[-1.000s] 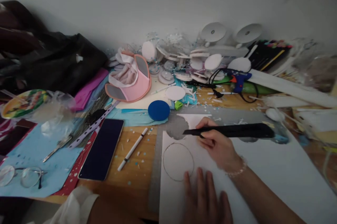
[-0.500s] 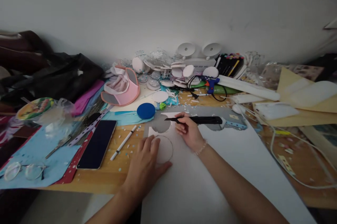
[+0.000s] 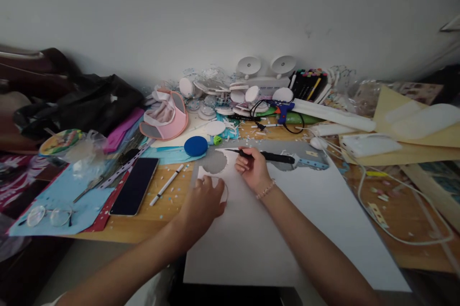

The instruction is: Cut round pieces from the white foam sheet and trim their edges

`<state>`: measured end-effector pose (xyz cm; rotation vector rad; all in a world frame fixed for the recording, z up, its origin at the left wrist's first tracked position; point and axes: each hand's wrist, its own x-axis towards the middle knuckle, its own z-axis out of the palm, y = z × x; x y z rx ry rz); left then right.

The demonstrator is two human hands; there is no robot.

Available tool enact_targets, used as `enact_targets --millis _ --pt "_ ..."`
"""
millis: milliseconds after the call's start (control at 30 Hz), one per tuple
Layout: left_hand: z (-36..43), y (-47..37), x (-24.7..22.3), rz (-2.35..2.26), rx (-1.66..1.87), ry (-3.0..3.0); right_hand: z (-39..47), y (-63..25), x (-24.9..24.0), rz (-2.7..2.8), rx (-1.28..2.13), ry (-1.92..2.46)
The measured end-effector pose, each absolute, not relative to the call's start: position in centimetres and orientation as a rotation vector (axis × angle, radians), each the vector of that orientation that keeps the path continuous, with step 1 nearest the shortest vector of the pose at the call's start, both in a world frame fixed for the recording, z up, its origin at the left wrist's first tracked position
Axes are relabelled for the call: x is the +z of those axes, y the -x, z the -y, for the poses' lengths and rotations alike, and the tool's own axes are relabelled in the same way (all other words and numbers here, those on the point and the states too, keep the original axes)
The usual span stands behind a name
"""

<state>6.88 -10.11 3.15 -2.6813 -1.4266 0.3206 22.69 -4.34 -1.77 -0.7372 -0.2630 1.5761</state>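
A white foam board [image 3: 283, 229] lies in front of me, with ragged round cutouts along its far edge. My left hand [image 3: 205, 200] rests on it with bent fingers apart, partly covering a circle outline [image 3: 226, 193] whose right edge shows. Just to the right, my right hand [image 3: 254, 169] is closed around a black utility knife [image 3: 276, 157]. Its thin blade points left above the far edge of the board, near a cutout. A blue round lid [image 3: 196, 146] sits beyond my left hand.
On the left are a phone [image 3: 134, 186], a white pen [image 3: 166, 185], scissors [image 3: 88, 188] and glasses [image 3: 50, 216]. Behind are a pink visor [image 3: 167, 117], white discs [image 3: 215, 128] and a blue glue gun [image 3: 284, 111]. A white cable [image 3: 362, 191] loops at right.
The view has shifted slightly. My left hand has drawn its fingers in and covers more of the circle. My right hand still holds the knife, its blade pointing left.
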Motion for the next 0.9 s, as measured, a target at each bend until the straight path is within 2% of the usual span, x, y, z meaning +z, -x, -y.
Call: enact_targets --millis 600,900 --pt "10.0 -7.0 1.7 1.167 0.242 2.778 4.2 -22.8 -1.7 0.219 1.596 0.742" --pt "9.9 -6.4 2.1 1.344 0.164 2.778 4.3 -22.8 -1.5 0.216 1.59 0.742"
